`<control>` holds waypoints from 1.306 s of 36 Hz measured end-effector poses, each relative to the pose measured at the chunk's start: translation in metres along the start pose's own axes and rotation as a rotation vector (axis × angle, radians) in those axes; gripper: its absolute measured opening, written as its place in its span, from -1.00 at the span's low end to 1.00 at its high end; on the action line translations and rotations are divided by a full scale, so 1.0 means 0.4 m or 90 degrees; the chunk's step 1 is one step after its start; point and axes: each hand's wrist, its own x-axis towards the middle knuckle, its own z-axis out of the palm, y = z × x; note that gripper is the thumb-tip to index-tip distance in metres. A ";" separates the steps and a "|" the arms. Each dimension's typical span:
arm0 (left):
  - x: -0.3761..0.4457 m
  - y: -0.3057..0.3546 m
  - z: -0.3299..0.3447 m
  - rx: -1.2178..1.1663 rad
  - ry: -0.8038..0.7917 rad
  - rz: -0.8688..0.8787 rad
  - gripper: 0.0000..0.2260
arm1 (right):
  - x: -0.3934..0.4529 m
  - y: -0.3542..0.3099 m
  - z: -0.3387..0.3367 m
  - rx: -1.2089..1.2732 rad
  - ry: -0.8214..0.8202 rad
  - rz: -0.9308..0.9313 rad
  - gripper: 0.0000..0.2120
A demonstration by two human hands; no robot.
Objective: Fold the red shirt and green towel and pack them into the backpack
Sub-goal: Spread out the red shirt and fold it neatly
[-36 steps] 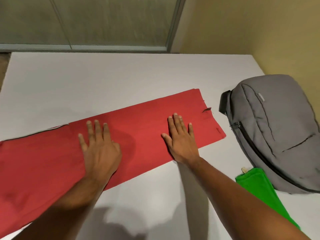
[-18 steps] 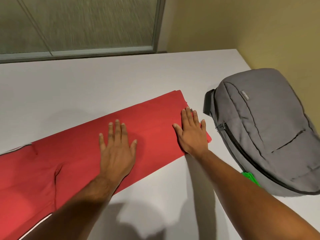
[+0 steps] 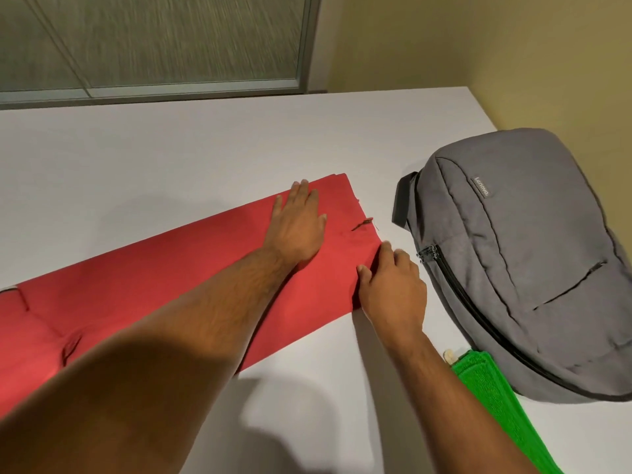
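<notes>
Cloth dominates the white bench [image 3: 171,148]: the red shirt [image 3: 171,265] lies folded into a long, smooth band running from the near left toward the far right, with a few creases at its left end. The left hand [image 3: 299,224] lies flat on the band near its right end, fingers straight, palm pressing the fabric. The right hand [image 3: 393,289] rests at the band's right corner, fingers bent over the edge (whether they actually pinch it is unclear). Just right of the shirt lies the grey woven backpack [image 3: 519,261], rounded, zip closed. The green towel [image 3: 496,398], ribbed terry, lies beside the backpack's near edge.
</notes>
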 end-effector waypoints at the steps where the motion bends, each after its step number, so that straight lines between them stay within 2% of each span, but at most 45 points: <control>1: 0.021 0.006 0.003 -0.025 0.008 0.013 -0.53 | -0.006 0.005 -0.004 0.003 0.004 0.015 -0.42; 4: 0.076 0.025 0.008 -0.077 0.077 0.028 -0.72 | -0.027 0.020 -0.013 0.002 0.020 0.054 -0.47; 8: 0.125 0.067 -0.002 -0.047 0.134 0.008 -0.92 | -0.040 0.030 -0.016 0.039 0.022 0.093 -0.55; 12: 0.158 0.090 0.001 -0.004 0.122 -0.010 -0.89 | -0.014 0.042 -0.020 0.206 -0.018 0.172 -0.55; 16: 0.182 0.087 0.007 0.039 0.116 -0.010 -0.69 | 0.018 0.048 -0.029 0.352 -0.065 0.241 -0.65; 21: 0.188 0.085 -0.009 0.033 0.133 -0.011 -0.77 | 0.018 0.045 -0.030 0.516 -0.060 0.257 -0.87; 26: 0.160 0.059 -0.056 -0.133 0.154 0.001 -0.72 | -0.036 0.003 -0.059 0.574 0.048 0.163 -0.88; 30: 0.096 0.028 -0.142 -0.314 0.112 0.011 -0.82 | -0.110 -0.067 -0.073 0.577 0.111 0.061 -0.83; 34: -0.008 -0.029 -0.252 -0.525 0.047 -0.020 -0.84 | -0.208 -0.162 -0.098 0.567 0.104 -0.061 -0.77; 38: -0.126 -0.143 -0.355 -0.656 0.086 -0.027 -0.81 | -0.317 -0.247 -0.092 0.510 0.081 -0.207 -0.75; 43: -0.287 -0.308 -0.413 -0.750 0.198 -0.117 -0.76 | -0.433 -0.338 0.006 0.341 0.105 -0.420 -0.84; 47: -0.391 -0.430 -0.374 -0.739 0.229 -0.289 -0.71 | -0.476 -0.364 0.103 0.215 0.053 -0.546 -0.71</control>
